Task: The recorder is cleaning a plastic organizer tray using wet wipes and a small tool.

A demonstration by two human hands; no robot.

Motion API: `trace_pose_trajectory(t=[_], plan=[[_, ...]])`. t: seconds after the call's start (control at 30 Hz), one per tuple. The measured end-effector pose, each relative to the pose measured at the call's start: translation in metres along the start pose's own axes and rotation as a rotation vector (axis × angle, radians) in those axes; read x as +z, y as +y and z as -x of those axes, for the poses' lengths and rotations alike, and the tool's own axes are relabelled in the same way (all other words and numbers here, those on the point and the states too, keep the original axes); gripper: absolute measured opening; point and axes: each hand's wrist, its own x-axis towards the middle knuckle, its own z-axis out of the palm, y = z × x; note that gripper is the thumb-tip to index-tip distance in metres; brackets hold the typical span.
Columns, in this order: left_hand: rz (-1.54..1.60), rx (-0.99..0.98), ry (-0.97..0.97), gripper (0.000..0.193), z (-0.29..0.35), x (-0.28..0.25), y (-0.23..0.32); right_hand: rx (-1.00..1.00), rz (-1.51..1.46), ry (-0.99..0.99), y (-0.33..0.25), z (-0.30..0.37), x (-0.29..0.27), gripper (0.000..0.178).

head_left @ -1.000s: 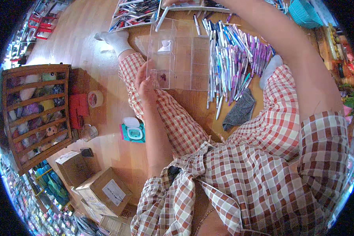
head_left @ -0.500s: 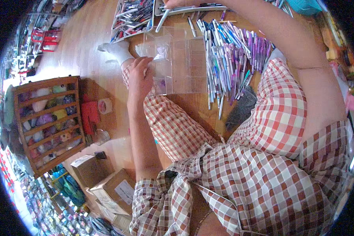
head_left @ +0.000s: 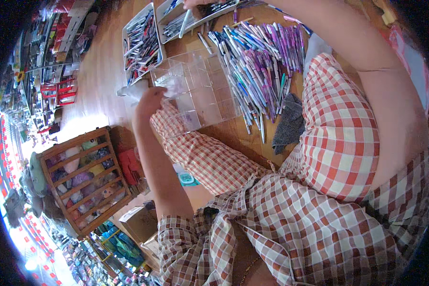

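Observation:
My right hand (head_left: 201, 5), partly cut off by the upper edge, grips a white pen (head_left: 186, 22) over a white tray (head_left: 163, 29) of pens. My left hand (head_left: 150, 101) is at the left edge of a clear plastic divided box (head_left: 207, 90), its fingers curled on that edge; the thumb's hold is hidden. Between my legs the box lies flat on the floor. Just right of it spreads a large pile of pens (head_left: 257, 71), white and blue at the left, purple at the right.
Another white tray (head_left: 158, 47) full of pens stands at the far left. A grey cloth (head_left: 289, 125) lies by my right thigh. To the left are a wooden slatted crate (head_left: 86, 178) of soft toys, a cardboard box (head_left: 137, 223) and a red chair (head_left: 58, 90).
The whole view has turned, so the trays, box and pens sit further left. My right hand still holds the white pen by the trays; my left hand stays at the box's edge.

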Motion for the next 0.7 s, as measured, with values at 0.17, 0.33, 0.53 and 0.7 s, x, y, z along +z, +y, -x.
trace_pose_trajectory(t=[0.17, 0.33, 0.53, 0.7], plan=[[0.029, 0.007, 0.289, 0.027, 0.038, -0.045, 0.035, 0.122, -0.055, -0.006, -0.006, 0.009, -0.005, 0.014], [-0.006, 0.07, 0.411, 0.026, 0.031, -0.043, 0.045, -0.016, -0.092, -0.097, -0.003, 0.0, 0.01, 0.014], [0.086, 0.074, 0.306, 0.024, 0.007, -0.016, 0.028, 0.005, 0.051, -0.135, -0.021, 0.004, 0.02, 0.011], [0.323, 0.065, 0.395, 0.024, 0.024, -0.001, 0.039, 0.017, -0.016, -0.16, -0.014, -0.008, 0.034, 0.01]])
